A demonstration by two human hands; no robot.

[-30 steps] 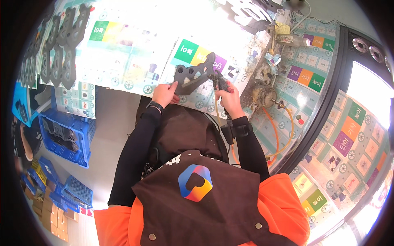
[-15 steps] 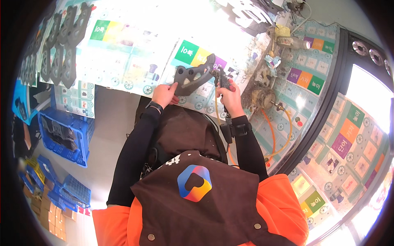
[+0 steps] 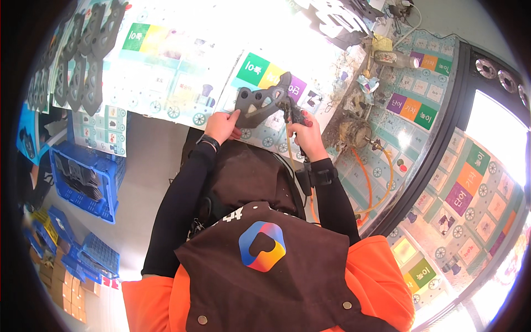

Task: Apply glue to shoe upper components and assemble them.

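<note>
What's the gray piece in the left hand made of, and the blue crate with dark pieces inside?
The gray piece looks like matte plastic, dull and evenly colored, but painted metal is possible. The blue crate is probably plastic: bright, even color, slight shine.

Left fingers (image 3: 236,133) partly hidden

A head-worn fisheye camera looks down at both hands (image 3: 221,127).

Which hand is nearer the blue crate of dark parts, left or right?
Left. The left hand is above and right of the blue crate in the picture, holding the dark grey part; the right hand is farther right, gripping a dark tool.
</note>
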